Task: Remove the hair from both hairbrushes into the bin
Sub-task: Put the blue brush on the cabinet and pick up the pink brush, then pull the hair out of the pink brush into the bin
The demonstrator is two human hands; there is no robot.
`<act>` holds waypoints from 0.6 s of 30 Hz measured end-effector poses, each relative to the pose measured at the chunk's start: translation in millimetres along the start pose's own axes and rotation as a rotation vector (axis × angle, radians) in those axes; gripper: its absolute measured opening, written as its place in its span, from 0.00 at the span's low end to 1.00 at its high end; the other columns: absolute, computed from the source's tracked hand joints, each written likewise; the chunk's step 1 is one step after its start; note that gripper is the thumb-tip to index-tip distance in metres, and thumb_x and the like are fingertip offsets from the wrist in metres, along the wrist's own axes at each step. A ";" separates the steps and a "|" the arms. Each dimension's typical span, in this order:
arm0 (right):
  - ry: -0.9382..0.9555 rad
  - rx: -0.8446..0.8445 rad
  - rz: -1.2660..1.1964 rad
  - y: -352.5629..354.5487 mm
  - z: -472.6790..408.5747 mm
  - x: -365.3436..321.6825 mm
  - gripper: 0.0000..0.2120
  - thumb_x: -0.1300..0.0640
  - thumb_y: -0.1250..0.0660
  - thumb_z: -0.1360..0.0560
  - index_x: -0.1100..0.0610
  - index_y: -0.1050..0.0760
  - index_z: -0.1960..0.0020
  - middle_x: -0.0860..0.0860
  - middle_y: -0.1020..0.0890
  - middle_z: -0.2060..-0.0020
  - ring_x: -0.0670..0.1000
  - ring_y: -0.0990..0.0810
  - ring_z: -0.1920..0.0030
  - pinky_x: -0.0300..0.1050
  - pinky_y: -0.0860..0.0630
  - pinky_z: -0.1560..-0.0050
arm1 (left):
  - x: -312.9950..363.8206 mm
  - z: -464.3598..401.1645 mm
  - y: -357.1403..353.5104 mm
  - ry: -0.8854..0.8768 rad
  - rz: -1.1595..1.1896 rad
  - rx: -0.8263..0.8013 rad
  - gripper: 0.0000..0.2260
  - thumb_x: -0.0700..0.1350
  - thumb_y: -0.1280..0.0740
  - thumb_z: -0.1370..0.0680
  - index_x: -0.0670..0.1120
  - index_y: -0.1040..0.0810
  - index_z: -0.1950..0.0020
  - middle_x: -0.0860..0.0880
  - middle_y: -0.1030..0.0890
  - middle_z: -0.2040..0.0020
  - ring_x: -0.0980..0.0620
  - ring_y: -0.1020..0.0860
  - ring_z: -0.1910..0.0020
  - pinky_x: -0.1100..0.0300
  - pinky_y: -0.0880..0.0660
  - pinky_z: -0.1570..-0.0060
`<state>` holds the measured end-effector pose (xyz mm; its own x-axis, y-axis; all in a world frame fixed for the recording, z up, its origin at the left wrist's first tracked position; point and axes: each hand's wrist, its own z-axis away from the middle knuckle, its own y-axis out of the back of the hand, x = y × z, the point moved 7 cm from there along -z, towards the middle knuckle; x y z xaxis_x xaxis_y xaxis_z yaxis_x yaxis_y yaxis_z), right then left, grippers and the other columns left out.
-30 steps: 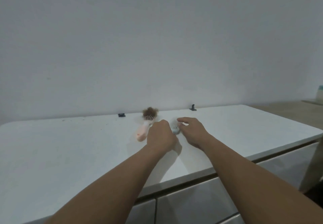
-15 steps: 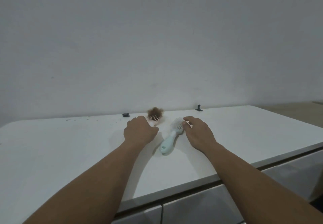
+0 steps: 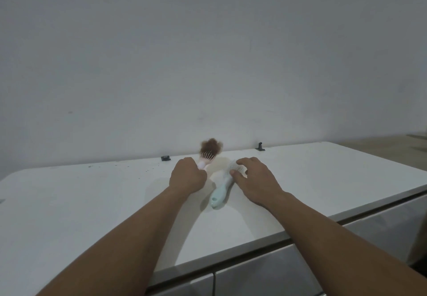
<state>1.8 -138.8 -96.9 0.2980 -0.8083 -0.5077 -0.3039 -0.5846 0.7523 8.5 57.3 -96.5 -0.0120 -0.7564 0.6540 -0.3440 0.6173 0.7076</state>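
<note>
A pink hairbrush (image 3: pixel 203 163) carries a tuft of brown hair (image 3: pixel 210 148) on its bristles. My left hand (image 3: pixel 187 176) is closed around its handle, and the head is tilted up off the white tabletop (image 3: pixel 92 198). Beside it a mint-green hairbrush (image 3: pixel 219 194) lies flat, its handle pointing toward me. My right hand (image 3: pixel 254 177) covers that brush's head, thumb at the neck and fingers curled over the bristles. No bin is in view.
Two small black fittings (image 3: pixel 165 158) (image 3: pixel 260 147) sit at the table's back edge against a plain wall. Dark specks dot the left rear of the top. Drawer fronts (image 3: pixel 265 277) run below the front edge.
My left hand went from the mint brush to the pink brush's handle and raised its head. My right hand closed further over the mint brush's head.
</note>
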 end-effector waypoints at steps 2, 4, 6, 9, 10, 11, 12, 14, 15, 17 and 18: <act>-0.008 0.031 -0.056 10.8 -0.7 -3.6 0.19 0.45 0.37 0.23 0.52 0.27 0.35 0.51 0.24 0.39 0.53 0.23 0.43 0.51 0.28 0.38 | 11.0 4.0 4.1 -0.038 0.077 -0.011 0.05 0.42 0.37 0.25 0.40 0.27 0.55 0.42 0.23 0.56 0.42 0.25 0.56 0.57 0.33 0.61; -0.012 0.066 -0.087 25.7 -4.3 -8.8 0.19 0.46 0.36 0.23 0.53 0.26 0.36 0.52 0.22 0.40 0.53 0.22 0.44 0.49 0.28 0.38 | 25.0 10.3 9.3 -0.069 0.154 -0.022 0.04 0.40 0.37 0.26 0.40 0.27 0.56 0.45 0.24 0.61 0.42 0.25 0.59 0.55 0.32 0.64; -0.014 0.109 -0.141 44.4 -7.0 -13.9 0.18 0.47 0.35 0.24 0.54 0.25 0.37 0.52 0.21 0.42 0.53 0.21 0.45 0.47 0.28 0.40 | 39.7 17.4 13.9 -0.087 0.259 -0.041 0.06 0.40 0.37 0.26 0.37 0.27 0.55 0.41 0.20 0.59 0.39 0.20 0.61 0.53 0.27 0.64; -0.040 0.183 -0.226 77.2 -4.3 -16.4 0.19 0.47 0.33 0.25 0.53 0.26 0.37 0.51 0.21 0.45 0.51 0.23 0.45 0.43 0.30 0.44 | 65.9 33.6 17.2 -0.119 0.371 -0.107 0.08 0.38 0.36 0.27 0.36 0.26 0.51 0.38 0.17 0.52 0.45 0.20 0.71 0.61 0.28 0.72; -0.051 0.200 -0.246 87.6 -2.1 -15.9 0.20 0.47 0.33 0.25 0.53 0.26 0.36 0.50 0.21 0.46 0.50 0.23 0.46 0.42 0.30 0.44 | 73.7 40.0 16.9 -0.128 0.387 -0.126 0.08 0.38 0.35 0.27 0.37 0.26 0.50 0.39 0.17 0.52 0.47 0.22 0.73 0.63 0.29 0.76; -0.059 0.215 -0.265 97.6 0.5 -14.6 0.20 0.46 0.34 0.25 0.53 0.27 0.36 0.49 0.21 0.46 0.51 0.22 0.46 0.45 0.28 0.44 | 81.2 47.1 15.9 -0.137 0.399 -0.145 0.09 0.38 0.34 0.28 0.38 0.26 0.49 0.39 0.18 0.51 0.48 0.23 0.74 0.64 0.29 0.76; -0.063 0.229 -0.292 107.3 4.3 -13.0 0.20 0.46 0.33 0.26 0.52 0.27 0.37 0.49 0.20 0.47 0.53 0.20 0.46 0.50 0.25 0.43 | 87.9 54.3 13.0 -0.148 0.403 -0.165 0.09 0.38 0.34 0.28 0.38 0.26 0.48 0.39 0.18 0.51 0.48 0.23 0.74 0.63 0.29 0.75; -0.071 0.253 -0.360 126.2 14.8 -7.9 0.18 0.46 0.33 0.27 0.49 0.28 0.39 0.50 0.19 0.47 0.56 0.18 0.48 0.58 0.21 0.46 | 100.8 68.9 4.0 -0.176 0.418 -0.213 0.09 0.37 0.33 0.27 0.38 0.25 0.48 0.38 0.17 0.52 0.49 0.24 0.76 0.62 0.29 0.75; -0.078 0.263 -0.393 134.9 21.1 -4.4 0.16 0.48 0.32 0.27 0.48 0.27 0.40 0.51 0.19 0.47 0.56 0.17 0.50 0.58 0.19 0.50 | 106.9 76.6 -1.0 -0.190 0.439 -0.244 0.09 0.37 0.32 0.27 0.38 0.25 0.47 0.38 0.18 0.53 0.49 0.25 0.76 0.64 0.30 0.76; -0.094 0.281 -0.429 151.9 35.8 5.6 0.14 0.54 0.31 0.27 0.49 0.25 0.42 0.51 0.20 0.47 0.56 0.16 0.54 0.53 0.16 0.60 | 120.8 93.5 -9.9 -0.229 0.495 -0.308 0.10 0.36 0.32 0.27 0.39 0.24 0.47 0.39 0.20 0.55 0.49 0.26 0.76 0.66 0.33 0.79; -0.101 0.292 -0.427 159.8 42.9 10.8 0.14 0.57 0.30 0.27 0.52 0.23 0.42 0.51 0.19 0.49 0.55 0.16 0.55 0.50 0.16 0.62 | 127.1 101.5 -13.1 -0.250 0.510 -0.336 0.10 0.36 0.32 0.27 0.40 0.24 0.46 0.41 0.21 0.56 0.49 0.25 0.75 0.67 0.33 0.78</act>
<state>-82.4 -243.9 -0.2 0.3660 -0.4882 -0.7923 -0.4182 -0.8468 0.3286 -83.8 -68.9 -49.8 -0.3276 -0.3537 0.8761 0.0737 0.9149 0.3969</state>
